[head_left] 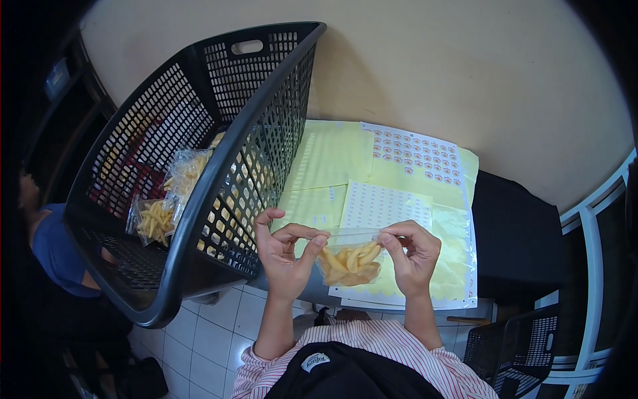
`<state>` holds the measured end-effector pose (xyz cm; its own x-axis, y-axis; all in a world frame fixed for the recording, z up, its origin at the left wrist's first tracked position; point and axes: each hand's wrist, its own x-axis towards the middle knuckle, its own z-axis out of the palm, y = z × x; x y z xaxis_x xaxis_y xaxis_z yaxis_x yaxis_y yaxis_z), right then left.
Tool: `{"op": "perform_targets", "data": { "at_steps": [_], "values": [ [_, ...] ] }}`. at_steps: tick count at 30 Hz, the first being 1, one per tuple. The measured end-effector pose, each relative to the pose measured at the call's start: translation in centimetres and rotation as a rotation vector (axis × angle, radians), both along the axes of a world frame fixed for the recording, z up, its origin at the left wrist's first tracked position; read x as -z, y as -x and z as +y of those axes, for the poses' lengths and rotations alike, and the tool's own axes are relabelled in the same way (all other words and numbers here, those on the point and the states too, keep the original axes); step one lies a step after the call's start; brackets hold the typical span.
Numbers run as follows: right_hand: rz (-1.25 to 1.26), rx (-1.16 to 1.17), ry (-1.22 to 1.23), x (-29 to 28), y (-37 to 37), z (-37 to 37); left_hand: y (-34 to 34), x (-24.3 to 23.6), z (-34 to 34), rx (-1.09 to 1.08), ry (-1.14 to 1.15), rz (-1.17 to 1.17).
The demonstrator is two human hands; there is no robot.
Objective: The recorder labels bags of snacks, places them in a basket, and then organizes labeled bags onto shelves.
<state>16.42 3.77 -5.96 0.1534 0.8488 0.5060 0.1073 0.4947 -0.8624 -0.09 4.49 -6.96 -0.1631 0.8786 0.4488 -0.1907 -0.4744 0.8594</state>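
Note:
A clear plastic bag of pale yellow, finger-shaped snack pieces [350, 262] hangs in front of me, over the near part of the table. My left hand [286, 256] pinches one top corner between thumb and index finger. At the opposite corner, my right hand [412, 254] has the same kind of pinch. The bag's top edge is stretched nearly straight between them, and the pieces lie in its lower part. Whether the top is sealed I cannot tell. Beneath the bag lie sticker sheets [385, 205] with rows of small printed labels.
A large black plastic basket [266, 86] stands at left, holding several similar snack bags [156, 219]. Yellow backing sheets [329, 153] cover the table against the wall. Black cloth [515, 233] lies at right, and another black basket [518, 349] sits lower right. A person in blue [56, 253] is at far left.

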Motion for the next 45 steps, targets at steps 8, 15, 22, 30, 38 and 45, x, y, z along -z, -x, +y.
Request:
{"op": "perform_targets", "data": {
  "at_steps": [8, 15, 22, 30, 38, 45],
  "values": [
    [-0.009, -0.007, -0.022, 0.1, 0.0, 0.2, 0.6, -0.2, -0.2, 0.009, 0.021, -0.001],
    [0.111, -0.100, 0.054, 1.4, -0.2, -0.3, 1.5, 0.0, -0.9, 0.098, 0.068, -0.002],
    [0.027, -0.139, 0.078, 3.5, 0.9, -2.4, 2.2, 1.5, -2.9, 0.201, 0.099, 0.189],
    [-0.135, -0.295, -0.034, 4.0, 1.1, -3.0, 3.8, 3.3, -3.1, 0.246, 0.061, 0.206],
    [-0.033, -0.324, 0.130, 5.0, 1.9, -2.4, 5.7, 3.8, -3.8, 0.378, 0.194, 0.190],
    [-0.021, -0.238, 0.183, 4.7, 2.1, -1.2, 6.6, 3.6, -2.5, 0.416, 0.259, 0.262]
  ]
}}
